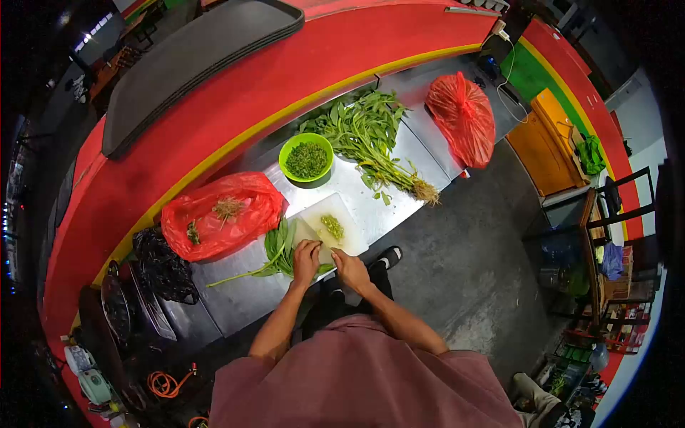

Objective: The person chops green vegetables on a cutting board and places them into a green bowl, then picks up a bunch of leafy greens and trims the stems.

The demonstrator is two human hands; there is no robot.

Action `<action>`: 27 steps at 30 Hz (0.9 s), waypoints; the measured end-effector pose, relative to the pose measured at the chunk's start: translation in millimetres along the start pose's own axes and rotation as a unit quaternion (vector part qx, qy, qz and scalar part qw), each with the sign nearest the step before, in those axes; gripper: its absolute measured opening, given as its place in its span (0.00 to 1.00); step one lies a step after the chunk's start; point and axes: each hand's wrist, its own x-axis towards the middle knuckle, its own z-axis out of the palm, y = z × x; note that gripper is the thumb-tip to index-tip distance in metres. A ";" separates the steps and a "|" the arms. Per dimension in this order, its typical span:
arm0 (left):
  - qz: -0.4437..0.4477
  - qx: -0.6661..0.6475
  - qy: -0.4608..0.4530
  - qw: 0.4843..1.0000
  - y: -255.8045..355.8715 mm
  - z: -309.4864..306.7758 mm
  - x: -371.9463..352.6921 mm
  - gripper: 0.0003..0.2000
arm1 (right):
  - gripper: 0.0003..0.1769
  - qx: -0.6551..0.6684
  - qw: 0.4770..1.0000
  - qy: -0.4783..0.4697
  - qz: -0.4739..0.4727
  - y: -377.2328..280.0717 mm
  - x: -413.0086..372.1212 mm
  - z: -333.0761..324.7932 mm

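Note:
My left hand is closed at the near left edge of a white cutting board, beside green leafy stalks. Close to its right, my right hand has its fingers closed at the board's near edge. What either hand grips is too small to make out. Chopped pale green pieces lie on the board just beyond my hands. Behind the board stands a lime green bowl filled with chopped greens.
A large bunch of rooted greens lies behind on the metal table. An open red bag and a black bag are at left, a tied red bag at back right. Another person's leg shows at bottom right.

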 end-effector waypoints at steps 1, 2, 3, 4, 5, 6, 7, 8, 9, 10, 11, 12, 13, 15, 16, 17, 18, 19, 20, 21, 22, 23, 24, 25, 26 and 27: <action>0.005 0.002 0.000 1.000 -1.7 -0.3 -0.5 0.07 | 0.22 0.002 1.000 0.004 -0.002 2.7 1.0 -0.1; -0.004 -0.008 -0.004 1.000 -3.6 -0.3 -1.8 0.07 | 0.22 0.016 1.000 -0.006 -0.002 6.9 0.7 -1.2; -0.013 -0.018 -0.007 1.000 -2.8 -1.2 -0.6 0.07 | 0.22 0.029 0.999 -0.017 -0.003 8.2 1.1 -5.3; -0.041 -0.026 -0.015 0.999 -2.1 -1.9 0.2 0.07 | 0.22 0.039 0.999 -0.006 -0.024 9.6 -2.1 -8.3; -0.041 -0.025 -0.012 0.999 -1.5 -1.1 1.2 0.07 | 0.22 0.039 0.999 -0.007 -0.027 11.7 -5.0 -11.7; -0.058 -0.030 -0.013 0.998 -1.2 0.0 2.0 0.07 | 0.22 0.055 0.998 -0.022 -0.004 7.6 -10.1 -19.2; -0.076 -0.035 -0.014 0.996 -6.1 1.8 0.2 0.06 | 0.22 0.071 0.997 -0.038 0.019 4.9 -15.9 -25.6; -0.037 -0.014 -0.007 0.999 -12.6 3.6 1.3 0.07 | 0.23 0.096 0.995 -0.031 0.006 1.7 -23.1 -31.2; -0.039 -0.013 -0.004 0.999 -12.3 2.3 1.9 0.07 | 0.23 0.095 0.995 -0.035 0.004 4.4 -27.2 -31.6; -0.048 -0.017 -0.011 0.999 -11.5 1.9 2.1 0.07 | 0.23 0.091 0.995 -0.038 0.012 6.9 -31.6 -31.7; -0.056 -0.021 -0.018 0.998 -10.3 1.4 1.3 0.07 | 0.23 0.087 0.995 -0.041 0.022 9.2 -33.9 -31.6; -0.052 -0.024 -0.016 0.998 -8.4 -0.1 -0.1 0.07 | 0.23 0.096 0.993 -0.058 0.048 -0.1 -38.6 -40.4; -0.053 -0.024 -0.014 0.998 -6.8 -1.4 0.0 0.07 | 0.23 0.095 0.993 -0.059 0.047 2.2 -40.0 -39.4; -0.032 -0.029 -0.012 0.999 -5.2 -1.8 0.1 0.07 | 0.24 0.092 0.993 -0.052 0.048 6.2 -45.5 -36.8; -0.032 -0.029 -0.012 0.999 -5.2 -1.8 -1.1 0.07 | 0.24 0.091 0.993 -0.052 0.049 7.5 -46.2 -35.3; -0.030 -0.021 -0.017 0.999 -5.2 -1.8 -2.2 0.07 | 0.23 0.086 0.994 -0.052 0.047 8.5 -46.4 -33.7; -0.028 -0.011 -0.023 0.999 -4.9 -1.9 -2.5 0.07 | 0.22 0.081 0.994 -0.053 0.046 9.5 -46.2 -31.9; -0.028 -0.012 -0.023 0.999 -4.9 -1.8 -2.4 0.07 | 0.22 0.081 0.994 -0.053 0.046 10.1 -45.7 -29.3; -0.012 -0.001 -0.020 1.000 -5.0 -2.1 -3.0 0.07 | 0.22 0.066 0.996 -0.038 0.041 10.3 -45.1 -25.8; 0.005 0.011 -0.018 1.000 -4.0 -2.7 -3.0 0.07 | 0.22 0.051 0.998 -0.023 0.035 12.2 -43.7 -21.4; -0.005 0.007 -0.020 1.000 -3.3 -2.7 -2.2 0.07 | 0.21 0.039 0.999 -0.007 0.017 14.2 -40.8 -16.9; -0.006 0.007 -0.023 1.000 -2.7 -2.5 -2.2 0.07 | 0.21 0.040 0.999 -0.008 0.019 17.0 -39.6 -12.9; -0.004 0.010 -0.021 1.000 -3.4 -2.0 -2.8 0.07 | 0.21 0.034 0.999 -0.011 0.023 17.2 -36.6 -10.4; -0.002 0.014 -0.020 1.000 -4.6 -1.7 -2.7 0.06 | 0.21 0.030 0.999 -0.014 0.027 17.0 -33.5 -7.2; -0.008 0.003 -0.026 1.000 -5.8 -1.3 -2.8 0.07 | 0.20 0.016 1.000 0.017 -0.005 15.7 -29.7 -2.0; -0.010 0.003 -0.031 0.999 -4.9 -1.8 -2.9 0.07 | 0.20 0.018 1.000 0.015 -0.001 15.4 -25.4 2.2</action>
